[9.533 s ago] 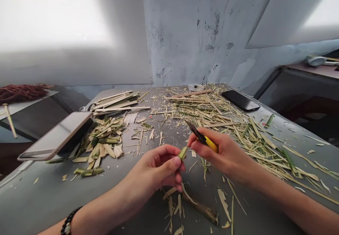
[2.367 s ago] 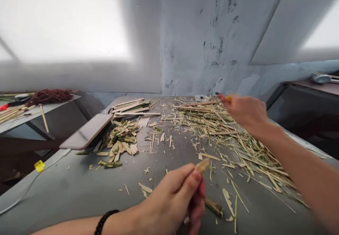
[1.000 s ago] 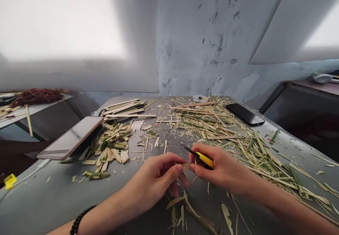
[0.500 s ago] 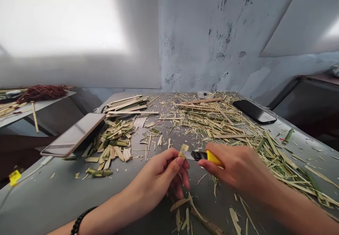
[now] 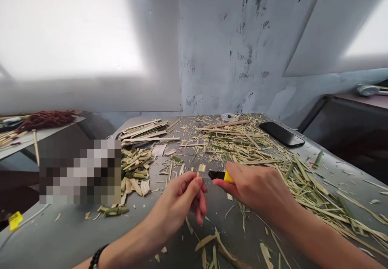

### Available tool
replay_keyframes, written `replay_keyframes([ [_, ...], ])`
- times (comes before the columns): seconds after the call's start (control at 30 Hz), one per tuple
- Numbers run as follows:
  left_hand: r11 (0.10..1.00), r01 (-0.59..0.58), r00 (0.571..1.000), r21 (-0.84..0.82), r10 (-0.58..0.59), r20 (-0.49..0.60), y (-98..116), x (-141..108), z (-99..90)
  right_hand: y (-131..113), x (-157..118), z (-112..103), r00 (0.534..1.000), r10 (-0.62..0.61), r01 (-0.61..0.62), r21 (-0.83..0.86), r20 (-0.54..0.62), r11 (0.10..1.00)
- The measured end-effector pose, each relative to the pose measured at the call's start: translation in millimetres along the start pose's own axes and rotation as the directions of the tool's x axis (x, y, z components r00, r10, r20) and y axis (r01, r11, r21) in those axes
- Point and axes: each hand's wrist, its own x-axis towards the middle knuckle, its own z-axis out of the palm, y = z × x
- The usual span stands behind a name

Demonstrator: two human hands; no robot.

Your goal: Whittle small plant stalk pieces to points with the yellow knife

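Between thumb and fingertips, my left hand (image 5: 178, 198) pinches a small bamboo piece (image 5: 201, 168), its pale end sticking up. My right hand (image 5: 257, 186) is wrapped round a yellow and black utility knife (image 5: 228, 176). The blade points left and meets the bamboo piece at my left fingertips; the exact contact is too small to make out. A pale chip (image 5: 229, 197) shows just below the knife. Under the hands, bamboo shavings (image 5: 206, 242) lie on the grey table (image 5: 145, 236).
Left of the hands sits a heap of short bamboo pieces (image 5: 136, 176), with long bamboo strips (image 5: 145, 131) behind. Thin bamboo slivers (image 5: 242, 143) cover the right side. A black phone (image 5: 281, 134) lies at the far right. Dark red cord (image 5: 48, 120) rests on a side table.
Both hands have shifted slightly left in view, the knife still against the bamboo piece. The bamboo piece is turned and shows less. A pale chip now appears below the knife.
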Motion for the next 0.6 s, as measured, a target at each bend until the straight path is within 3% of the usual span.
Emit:
replay_keyframes([
  [0.07,0.999,0.002,1.0,-0.032,-0.002,0.013,1.2,-5.3,2.6,12.2,8.7,-2.4,0.993,0.094,-0.091,-0.038,0.072,0.995],
  [0.13,0.999,0.028,0.994,-0.045,-0.023,0.11,-0.2,-11.8,6.4,37.4,12.9,-10.9,0.948,0.299,-0.286,-0.119,0.11,0.951],
  [0.2,0.995,0.076,0.968,-0.068,-0.057,0.245,-2.6,-16.0,8.9,69.5,9.3,-26.4,0.882,0.469,-0.451,-0.204,0.048,0.869],
  [0.27,0.995,0.067,0.964,-0.07,-0.047,0.26,-4.2,-15.7,8.6,95.1,-1.0,-44.8,0.84,0.543,-0.529,-0.254,-0.019,0.809],
  [0.33,0.998,0.024,0.976,-0.066,-0.009,0.217,-4.8,-12.3,7.0,103.5,-12.7,-58.7,0.856,0.516,-0.508,-0.241,-0.03,0.827],
  [0.4,0.998,-0.01,0.983,-0.067,0.023,0.184,-5.4,-8.9,5.9,93.6,-20.5,-63.4,0.905,0.425,-0.423,-0.133,-0.017,0.896],
  [0.5,0.997,-0.041,0.988,-0.065,0.05,0.146,-7.9,-6.9,7.2,58.5,-22.0,-56.3,0.966,0.257,-0.255,0.128,0.003,0.958],
  [0.6,0.997,-0.057,0.99,-0.048,0.063,0.125,-10.2,-7.8,9.2,24.1,-14.9,-46.8,0.99,0.137,-0.138,0.272,0.021,0.952],
])
